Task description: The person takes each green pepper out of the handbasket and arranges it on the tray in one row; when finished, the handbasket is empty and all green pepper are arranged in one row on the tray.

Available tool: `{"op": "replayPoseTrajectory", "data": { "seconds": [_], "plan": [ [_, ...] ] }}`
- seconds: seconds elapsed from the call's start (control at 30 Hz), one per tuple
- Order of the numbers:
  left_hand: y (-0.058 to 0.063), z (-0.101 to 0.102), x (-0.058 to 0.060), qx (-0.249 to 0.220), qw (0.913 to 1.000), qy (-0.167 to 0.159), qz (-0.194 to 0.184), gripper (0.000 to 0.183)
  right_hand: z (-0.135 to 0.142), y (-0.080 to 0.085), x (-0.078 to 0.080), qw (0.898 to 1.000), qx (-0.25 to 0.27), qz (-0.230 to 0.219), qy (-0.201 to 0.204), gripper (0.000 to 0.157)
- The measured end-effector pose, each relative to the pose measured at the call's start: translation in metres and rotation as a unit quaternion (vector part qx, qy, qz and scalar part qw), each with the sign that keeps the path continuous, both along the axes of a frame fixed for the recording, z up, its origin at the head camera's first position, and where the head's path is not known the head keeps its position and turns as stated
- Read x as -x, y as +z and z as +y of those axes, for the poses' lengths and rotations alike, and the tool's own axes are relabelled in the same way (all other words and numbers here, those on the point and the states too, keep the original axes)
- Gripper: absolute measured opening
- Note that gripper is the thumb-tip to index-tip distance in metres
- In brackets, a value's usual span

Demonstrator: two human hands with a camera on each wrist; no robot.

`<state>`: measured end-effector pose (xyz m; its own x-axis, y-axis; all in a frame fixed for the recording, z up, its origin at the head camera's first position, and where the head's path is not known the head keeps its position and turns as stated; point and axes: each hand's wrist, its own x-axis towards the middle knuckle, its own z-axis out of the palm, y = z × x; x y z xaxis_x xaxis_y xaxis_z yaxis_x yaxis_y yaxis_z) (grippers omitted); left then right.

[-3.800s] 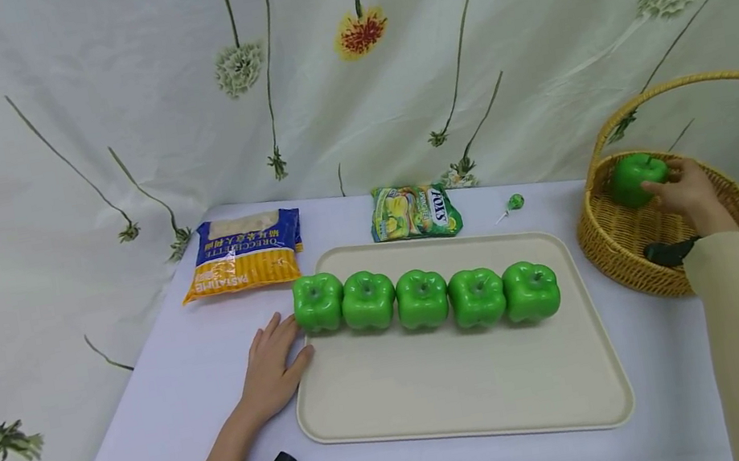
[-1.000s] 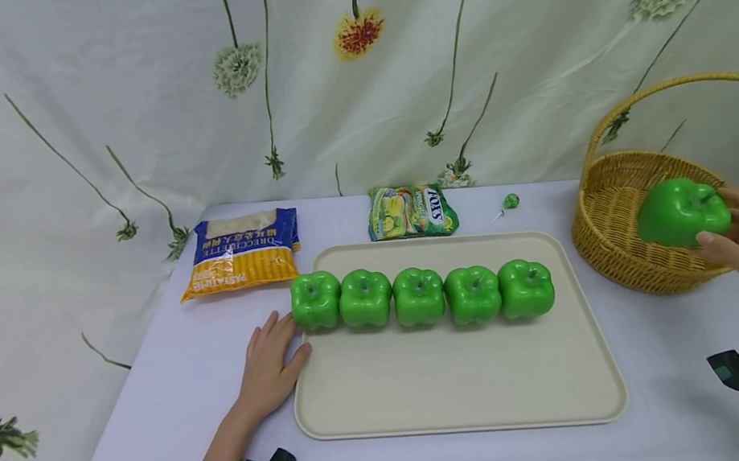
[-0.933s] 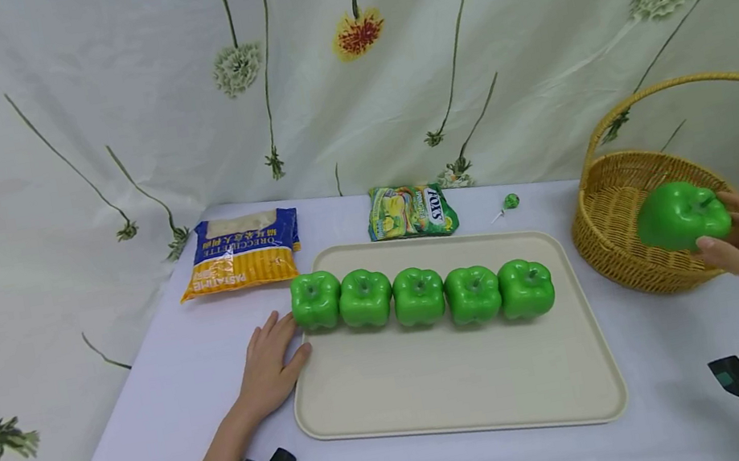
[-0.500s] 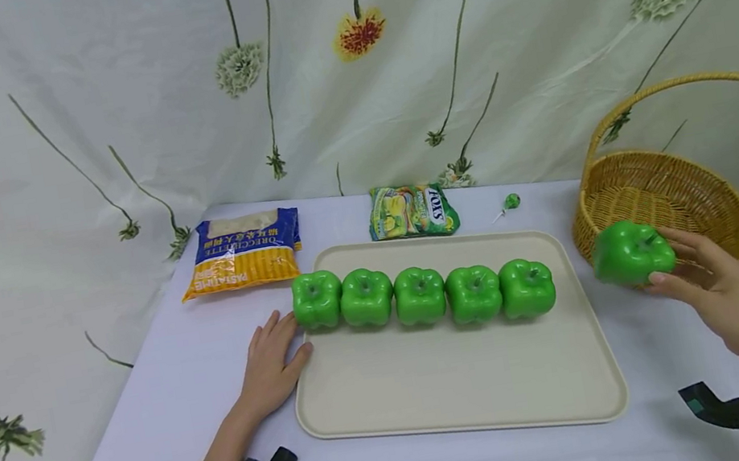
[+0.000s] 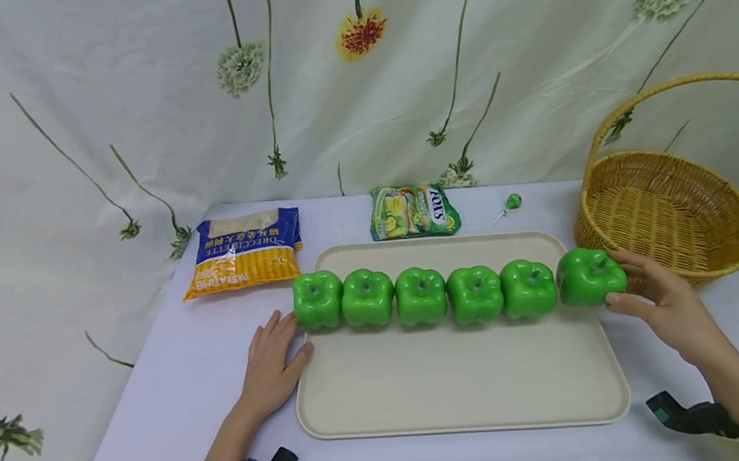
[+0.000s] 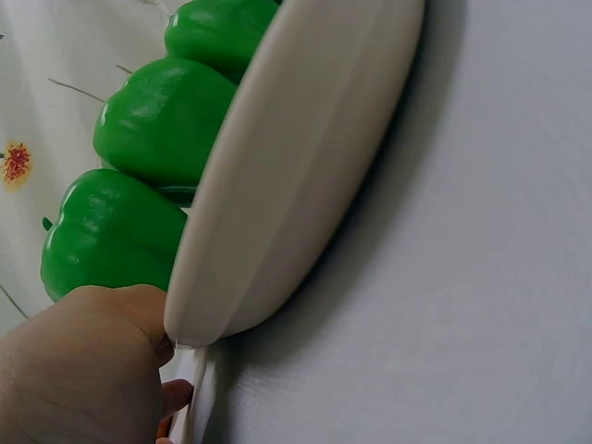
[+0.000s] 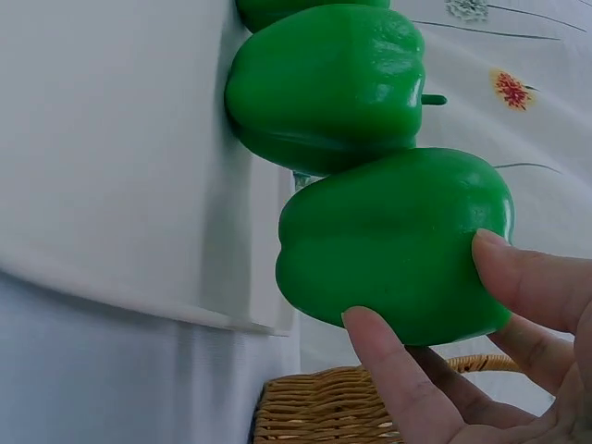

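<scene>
My right hand [image 5: 664, 303] grips a green bell pepper [image 5: 590, 276] by its right side, at the right end of a row of several like it on a beige tray [image 5: 458, 387]. In the right wrist view this held bell pepper [image 7: 398, 245] sits against its neighbour [image 7: 328, 83], with thumb and fingers spread round its near end. My left hand [image 5: 273, 365] lies flat on the tray's left edge, fingers extended, fingertips right at the leftmost bell pepper [image 5: 318, 300]. The left wrist view shows that hand [image 6: 83, 370] beside the tray's raised rim [image 6: 277, 185].
A wicker basket [image 5: 660, 214] with a tall handle stands right of the tray. Behind the tray lie a pasta bag [image 5: 244, 253], a green candy bag [image 5: 414, 212] and a green lollipop [image 5: 514, 201]. A floral cloth [image 5: 170, 92] hangs at the back.
My right hand has lifted the green bell pepper out of the basket and carried it left to the end of the row. The left hand has stayed in place.
</scene>
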<state>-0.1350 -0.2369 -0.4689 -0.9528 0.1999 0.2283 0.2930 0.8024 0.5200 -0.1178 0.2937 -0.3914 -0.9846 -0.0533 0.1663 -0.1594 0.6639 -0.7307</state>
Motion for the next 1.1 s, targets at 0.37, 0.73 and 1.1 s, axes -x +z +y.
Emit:
{"op": "replayPoseTrajectory", "data": {
  "seconds": [0.37,0.73,1.1],
  "plan": [
    [0.000,0.000,0.000,0.001,0.9999,0.002,-0.013,0.052,-0.003,-0.008,0.002,0.999,0.014,-0.034,0.011,0.063],
    [0.000,0.001,0.001,0.000,0.9999,0.000,-0.015,0.052,-0.004,-0.012,0.001,0.999,0.009,-0.034,0.018,0.063],
    [0.001,0.001,0.001,-0.003,0.9998,-0.002,-0.019,0.052,-0.005,-0.011,0.001,0.999,0.008,-0.034,0.019,0.065]
  ]
}}
